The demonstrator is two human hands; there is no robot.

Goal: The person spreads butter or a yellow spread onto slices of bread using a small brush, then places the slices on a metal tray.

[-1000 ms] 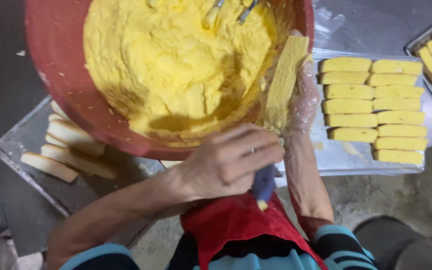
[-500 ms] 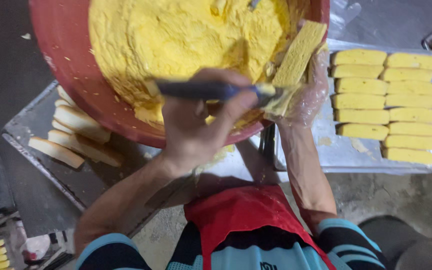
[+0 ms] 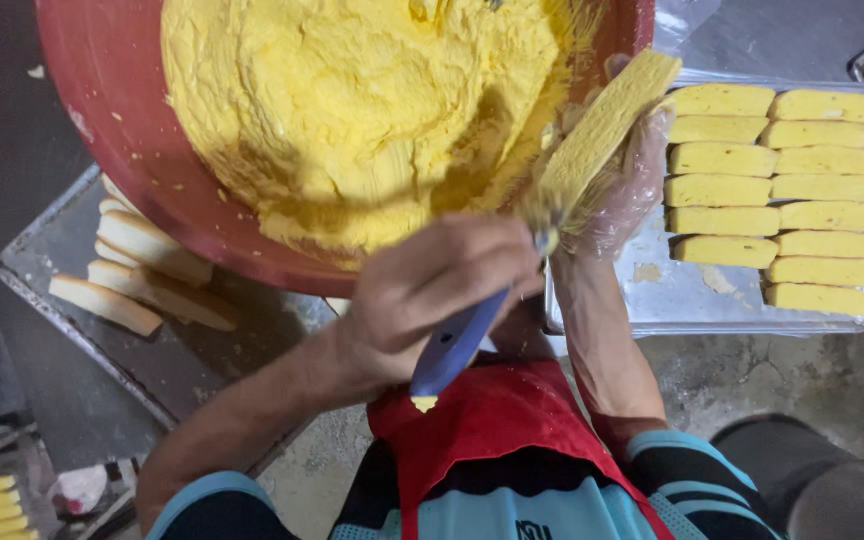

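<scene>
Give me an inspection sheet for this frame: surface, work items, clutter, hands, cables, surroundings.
Surface: metal tray at right, partly bare; second tray at left.
Work items: red basin of yellow spread; bread slice being coated; blue-handled knife; coated slices in two columns; plain slices on left tray.
Clutter: crumbs and smears on right tray.
Hands: left hand grip closed on knife; right hand, in clear plastic glove, holds bread slice.
Cables: nothing seen.
Surroundings: bare concrete floor; third tray's corner at upper right.

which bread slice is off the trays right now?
The slice in the gloved right hand, tilted against the red bowl; all others lie flat on trays.
</scene>
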